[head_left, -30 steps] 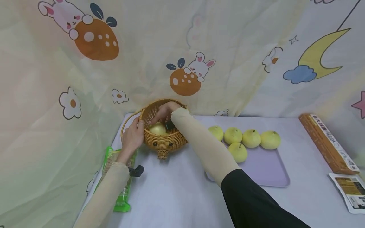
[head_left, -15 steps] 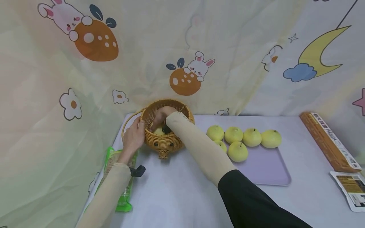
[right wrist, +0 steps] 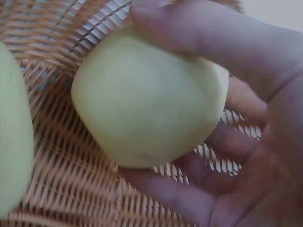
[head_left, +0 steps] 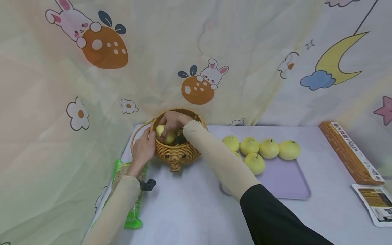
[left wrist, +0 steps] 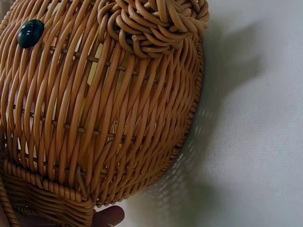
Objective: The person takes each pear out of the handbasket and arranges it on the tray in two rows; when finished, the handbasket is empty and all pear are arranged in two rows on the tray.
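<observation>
My left hand (head_left: 143,146) grips the left side of a round wicker basket (head_left: 176,152), thumb at the rim; in the left wrist view a fingertip (left wrist: 109,216) shows by the basket's ear. An animal face with dark eyes and a woven snout marks the basket's front. Inside, my right hand (head_left: 174,121) holds a pale yellow-green pear (right wrist: 147,104) between thumb and fingers, near the left wall. A second pear (right wrist: 12,132) shows beside it at the edge of the right wrist view.
Several more pears (head_left: 269,148) sit on a lilac tray (head_left: 289,185), partly behind the right sleeve. A green-edged packet (head_left: 133,214) lies under the left forearm. At right are a long brown box (head_left: 352,154) and a flat pouch (head_left: 375,206). A printed curtain hangs behind.
My right hand reached deeper into the basket, then came up slightly; the pear in its fingers now shows higher and further left. My left hand stays on the basket.
</observation>
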{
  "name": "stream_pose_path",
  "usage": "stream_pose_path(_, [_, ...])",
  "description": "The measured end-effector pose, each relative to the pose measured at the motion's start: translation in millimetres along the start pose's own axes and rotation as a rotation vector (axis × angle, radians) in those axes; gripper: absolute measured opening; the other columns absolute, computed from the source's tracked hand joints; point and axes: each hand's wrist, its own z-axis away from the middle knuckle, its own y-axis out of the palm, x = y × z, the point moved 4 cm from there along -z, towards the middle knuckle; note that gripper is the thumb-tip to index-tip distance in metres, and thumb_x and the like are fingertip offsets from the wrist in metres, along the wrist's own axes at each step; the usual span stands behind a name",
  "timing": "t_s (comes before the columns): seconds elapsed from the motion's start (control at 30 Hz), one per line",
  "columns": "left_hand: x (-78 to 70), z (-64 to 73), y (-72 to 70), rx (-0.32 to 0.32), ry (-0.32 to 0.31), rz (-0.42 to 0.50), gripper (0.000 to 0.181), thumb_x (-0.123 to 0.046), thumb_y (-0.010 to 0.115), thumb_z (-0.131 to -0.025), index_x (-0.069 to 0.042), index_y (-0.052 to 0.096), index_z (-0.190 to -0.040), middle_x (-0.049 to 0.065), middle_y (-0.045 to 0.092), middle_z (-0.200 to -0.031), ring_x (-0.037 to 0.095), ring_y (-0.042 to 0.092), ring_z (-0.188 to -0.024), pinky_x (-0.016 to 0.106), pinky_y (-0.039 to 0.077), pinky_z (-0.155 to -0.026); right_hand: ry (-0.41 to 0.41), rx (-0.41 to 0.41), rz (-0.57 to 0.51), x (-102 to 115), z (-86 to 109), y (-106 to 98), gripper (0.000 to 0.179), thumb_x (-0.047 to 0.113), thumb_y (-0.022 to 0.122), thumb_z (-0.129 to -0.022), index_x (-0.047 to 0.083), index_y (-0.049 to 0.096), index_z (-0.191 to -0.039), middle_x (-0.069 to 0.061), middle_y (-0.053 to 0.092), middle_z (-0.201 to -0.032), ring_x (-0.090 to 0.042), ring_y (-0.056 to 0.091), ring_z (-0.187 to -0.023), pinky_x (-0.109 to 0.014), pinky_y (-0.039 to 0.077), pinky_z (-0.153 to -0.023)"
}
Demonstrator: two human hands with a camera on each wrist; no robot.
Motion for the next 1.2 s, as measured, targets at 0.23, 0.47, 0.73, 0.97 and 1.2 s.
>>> stream_pose_path(0.23, [-0.1,1.6,0.1,-0.007,0.003,0.011,0.068,-0.055,0.018,-0.109,-0.022,0.042,-0.164,0.018,0.057,-0.156,0.054,0.057,-0.134,0.072,0.04,-0.107,-0.089,-0.076,-0.028,1,18.7,-16,0.059,0.024,0.095,-0.078,0.019,0.076,-0.133,0.003,0.077,-0.117,-0.016,0.063,-0.105,-0.026,0.053,-0.091])
stream_pose_path(0.47, [-0.3,2.8,-1.3,-0.003,0.006,0.007,0.069,-0.055,0.017,-0.109,-0.022,0.041,-0.165,0.017,0.055,-0.158,0.054,0.055,-0.136,0.073,0.039,-0.109,-0.138,-0.097,-0.051,4,36.6,-25,0.068,0.025,0.098,-0.075,0.022,0.073,-0.139,0.005,0.078,-0.123,-0.013,0.064,-0.108,-0.025,0.053,-0.092])
stream_pose_path(0.73, [-2.5,3.9,-2.3,-0.003,0.011,0.012,0.069,-0.054,0.017,-0.109,-0.021,0.04,-0.165,0.017,0.053,-0.159,0.054,0.054,-0.137,0.072,0.039,-0.11,-0.189,-0.129,-0.182,-2,71.6,-42,0.075,0.022,0.099,-0.073,0.017,0.07,-0.142,0.004,0.078,-0.122,-0.014,0.072,-0.106,-0.03,0.056,-0.091])
stream_pose_path(0.97, [-6.2,4.5,-2.1,0.004,0.022,0.01,0.071,-0.055,0.016,-0.109,-0.019,0.04,-0.165,0.019,0.053,-0.159,0.054,0.055,-0.136,0.071,0.04,-0.11,-0.194,-0.205,-0.258,-13,96.8,-60,0.068,0.018,0.102,-0.068,0.016,0.07,-0.127,-0.003,0.077,-0.127,-0.013,0.072,-0.118,-0.032,0.057,-0.096])
stream_pose_path(1.2, [-3.2,6.1,-3.9,0.017,0.005,-0.004,0.071,-0.054,0.013,-0.109,-0.018,0.038,-0.166,0.019,0.051,-0.161,0.054,0.052,-0.139,0.072,0.037,-0.111,-0.306,-0.233,-0.294,-17,122.1,-71,0.061,0.011,0.1,-0.068,0.011,0.07,-0.12,-0.003,0.078,-0.124,-0.016,0.072,-0.12,-0.037,0.052,-0.106])
